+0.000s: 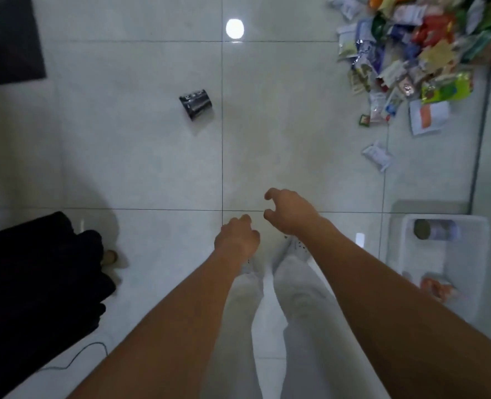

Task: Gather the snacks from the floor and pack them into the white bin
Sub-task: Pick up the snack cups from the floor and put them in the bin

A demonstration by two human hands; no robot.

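1. Below, left hand [237, 239] and right hand [289, 213] hover empty, fingers loosely curled, above white tiles [152, 156].
2. Snacks [411, 53] lie heaped at upper right, well apart from the white bin [428, 256] at lower right.

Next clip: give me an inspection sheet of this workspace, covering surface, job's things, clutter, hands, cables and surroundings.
Surface: glossy pale tiled floor, with a lamp's reflection on it.
Job's things: snack pile at the far right; one white packet lying apart from it; white bin at the near right, holding a can and an orange packet; dark container on its side, alone on the floor.
Clutter: black bulk at the left; what it is cannot be told.
Hands: left hand and right hand both empty, fingers loosely curled, above the floor.
Cables: thin cable by the black bulk.
Surroundings: dark panel at the far left; the person's white trousers.
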